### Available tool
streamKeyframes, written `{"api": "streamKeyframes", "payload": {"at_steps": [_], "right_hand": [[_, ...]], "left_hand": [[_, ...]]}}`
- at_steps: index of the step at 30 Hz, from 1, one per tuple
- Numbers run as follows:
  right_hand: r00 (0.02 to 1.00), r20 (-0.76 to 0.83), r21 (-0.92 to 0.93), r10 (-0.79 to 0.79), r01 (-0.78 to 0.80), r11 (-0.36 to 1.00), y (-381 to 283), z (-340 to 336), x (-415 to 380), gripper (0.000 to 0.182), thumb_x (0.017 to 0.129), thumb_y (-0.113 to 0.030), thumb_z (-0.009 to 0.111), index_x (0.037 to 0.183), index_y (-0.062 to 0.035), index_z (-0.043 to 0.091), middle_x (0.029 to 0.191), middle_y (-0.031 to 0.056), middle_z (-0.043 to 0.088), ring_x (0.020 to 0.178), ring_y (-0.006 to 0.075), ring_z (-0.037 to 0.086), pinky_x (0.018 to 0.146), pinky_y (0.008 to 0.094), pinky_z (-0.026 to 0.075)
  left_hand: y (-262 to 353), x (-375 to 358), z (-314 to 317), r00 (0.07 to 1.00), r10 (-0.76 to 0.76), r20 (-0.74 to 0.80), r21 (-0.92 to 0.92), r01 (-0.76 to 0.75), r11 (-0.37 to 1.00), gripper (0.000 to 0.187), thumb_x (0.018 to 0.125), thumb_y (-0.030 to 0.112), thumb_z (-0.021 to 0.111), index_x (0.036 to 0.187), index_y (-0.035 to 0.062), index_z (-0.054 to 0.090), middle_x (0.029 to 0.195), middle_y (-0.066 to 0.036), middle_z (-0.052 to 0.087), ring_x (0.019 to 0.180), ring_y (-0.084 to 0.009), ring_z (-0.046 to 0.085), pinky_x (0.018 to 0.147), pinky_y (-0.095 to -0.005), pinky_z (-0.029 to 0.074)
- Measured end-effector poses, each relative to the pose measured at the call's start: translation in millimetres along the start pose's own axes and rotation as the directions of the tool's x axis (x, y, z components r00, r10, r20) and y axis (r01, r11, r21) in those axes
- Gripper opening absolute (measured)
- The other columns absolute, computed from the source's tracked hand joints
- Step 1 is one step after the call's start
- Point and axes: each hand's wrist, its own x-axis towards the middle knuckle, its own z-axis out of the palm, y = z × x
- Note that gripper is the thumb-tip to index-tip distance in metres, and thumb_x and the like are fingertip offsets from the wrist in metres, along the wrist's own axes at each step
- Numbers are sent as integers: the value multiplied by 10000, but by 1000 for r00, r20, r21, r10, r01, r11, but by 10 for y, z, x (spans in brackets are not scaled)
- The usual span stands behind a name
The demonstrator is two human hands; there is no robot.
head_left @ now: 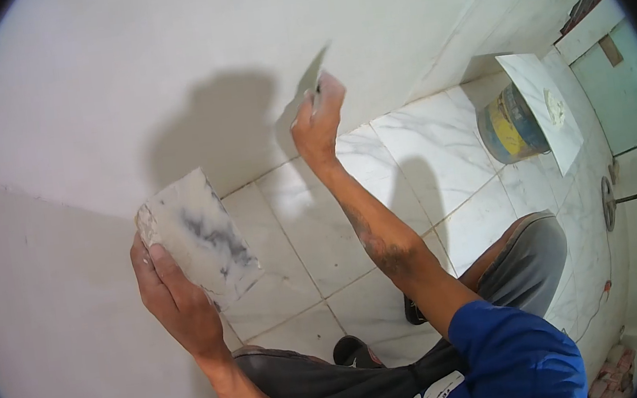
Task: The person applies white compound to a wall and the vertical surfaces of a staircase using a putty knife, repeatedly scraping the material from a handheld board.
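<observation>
My left hand (172, 290) grips the edge of a flat rectangular tile-like board (201, 240), smeared with white putty that is thickest along the upper left edge. The board is tilted, out in front of the wall. Higher up and to the right, my right hand (319, 120) is closed around a putty knife, its thin blade (315, 70) edge-on and close to the white wall (123, 72). The knife's handle is mostly hidden in my fingers. Shadows of the hand and of my head fall on the wall.
A blue and yellow bucket (510, 126) stands on the marbled floor tiles (443, 185), a white slab (538, 95) with a putty lump (554, 107) lying across it. Further right are a stand with a round base (608, 204) and a thin cable (595, 317). My bent knees are below.
</observation>
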Motion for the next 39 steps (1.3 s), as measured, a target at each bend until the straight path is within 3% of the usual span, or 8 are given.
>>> {"api": "streamKeyframes", "payload": {"at_steps": [5,7,10,13,21,26,31,39], "right_hand": [[992,121,-68,-29,38,997,-24,-381,20,377,945,-33,466,1280,136,423,1209,285,489,1156,443,477,1050,452,376],[859,-15,71,512,-510,857,99,-463,287,381,955,-56,465,1283,132,415,1200,274,480,1135,434,483,1029,446,382],[888,-166,133,430,-412,902,272,-391,506,288,960,-80,487,1170,115,467,1095,263,509,980,405,500,936,433,403],[973,-224,-127,58,-89,988,134,-74,489,326,943,-67,497,1204,125,464,1162,284,492,1072,410,486,969,447,386],[930,276,219,-243,185,958,-632,-124,-43,374,925,34,468,1296,84,475,1245,235,532,1145,374,521,977,390,431],[878,78,144,472,-478,866,-229,-391,-146,321,970,-117,420,1196,94,508,1120,244,581,1003,371,555,896,400,444],[693,-33,472,720,-625,622,423,-171,-105,377,946,-140,443,1211,124,492,1127,234,586,995,366,560,934,385,433],[950,-53,59,306,-303,951,-436,411,-151,491,939,-112,513,1334,148,380,1312,279,372,1195,362,423,1028,407,371]], "left_hand": [[-55,19,9,1000,16,9,-17,-15,1000,373,1050,179,363,1282,-56,537,1179,-159,623,1055,-240,586,946,-334,448],[-24,31,6,1000,-4,19,-36,5,999,372,1050,175,359,1281,-55,537,1181,-158,621,1057,-239,585,944,-333,450],[-55,46,9,1000,-10,15,-47,11,999,367,1049,170,355,1271,-56,541,1162,-156,625,1044,-234,587,935,-332,454],[-57,67,12,999,6,39,-44,-5,999,362,1048,167,354,1263,-55,542,1138,-152,631,1031,-226,589,924,-330,457],[-42,123,80,999,-49,12,-109,50,993,360,1044,176,356,1243,-50,555,1119,-135,635,1027,-210,582,920,-327,454],[-80,163,68,993,-116,7,-218,115,969,360,1044,185,360,1234,-44,562,1119,-119,635,1030,-195,576,923,-327,451],[-171,167,50,992,-120,24,-275,123,954,354,1046,183,360,1227,-42,565,1113,-106,635,1012,-179,578,912,-316,454],[-152,165,36,990,-143,12,-277,141,950,342,1045,164,358,1221,-47,561,1095,-107,632,984,-173,581,893,-307,461]]}}
